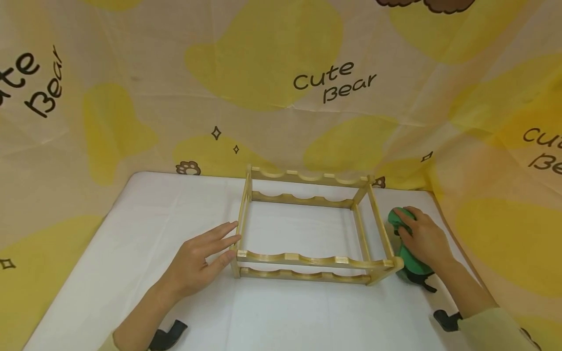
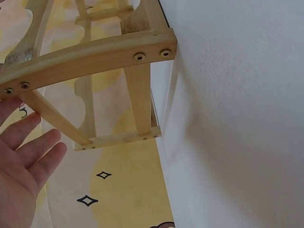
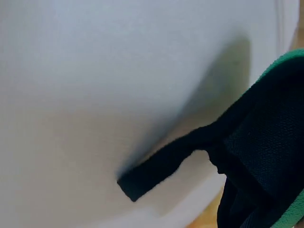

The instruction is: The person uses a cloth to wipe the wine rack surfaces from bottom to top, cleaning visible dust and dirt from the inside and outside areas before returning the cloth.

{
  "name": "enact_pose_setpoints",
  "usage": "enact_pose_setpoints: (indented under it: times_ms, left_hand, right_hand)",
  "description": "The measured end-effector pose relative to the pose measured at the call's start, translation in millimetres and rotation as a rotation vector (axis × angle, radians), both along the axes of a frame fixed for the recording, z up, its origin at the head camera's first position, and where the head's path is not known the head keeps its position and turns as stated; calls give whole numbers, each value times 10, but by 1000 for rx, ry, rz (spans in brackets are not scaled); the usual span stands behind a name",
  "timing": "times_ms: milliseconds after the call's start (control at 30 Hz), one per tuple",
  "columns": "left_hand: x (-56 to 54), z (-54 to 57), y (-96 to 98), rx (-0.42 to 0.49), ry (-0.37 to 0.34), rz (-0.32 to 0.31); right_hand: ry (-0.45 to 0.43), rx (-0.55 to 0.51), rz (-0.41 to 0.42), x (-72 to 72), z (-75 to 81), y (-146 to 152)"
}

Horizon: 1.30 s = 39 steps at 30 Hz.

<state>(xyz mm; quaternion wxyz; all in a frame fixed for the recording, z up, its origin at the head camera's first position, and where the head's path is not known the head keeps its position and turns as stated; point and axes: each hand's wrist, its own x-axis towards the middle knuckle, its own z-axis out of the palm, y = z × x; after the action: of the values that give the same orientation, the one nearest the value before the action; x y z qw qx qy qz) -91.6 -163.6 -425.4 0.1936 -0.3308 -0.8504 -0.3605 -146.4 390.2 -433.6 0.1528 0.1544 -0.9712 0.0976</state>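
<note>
A pale wooden rack with scalloped rails, like a small wine rack, stands on the white table. My left hand is at its left end, fingers extended and the tips touching the frame. In the left wrist view, the fingers lie loosely spread beside the rack's end pieces. To the right of the rack, my right hand grips a green fabric thing with black trim from above. The right wrist view shows its black mesh side and a black strap sticking out; the fingers are out of sight there.
The white tabletop has rounded back corners, and its right edge runs close beside the right hand. A yellow patterned cloth hangs behind and around the table. Dark curved pieces show by both wrists.
</note>
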Motion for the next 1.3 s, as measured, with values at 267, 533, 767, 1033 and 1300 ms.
enact_pose_setpoints:
  times_ms: [267,533,767,1033,1300]
  left_hand:
    - [-29,-45,1,43,33,-29]
    - [-14,-53,14,81,19,-31]
    - [-2,-36,43,101,-2,-34]
    - [-11,-59,51,122,-3,-43]
    - [-1,-64,53,125,-14,-37]
  right_hand:
    - [86,-41,50,56,186,-23]
    - [194,-45,76,146,340,-72]
    - [274,-59,106,234,444,-110]
    - [302,-77,101,331,514,-133]
    - [351,-76,128,400,577,-194]
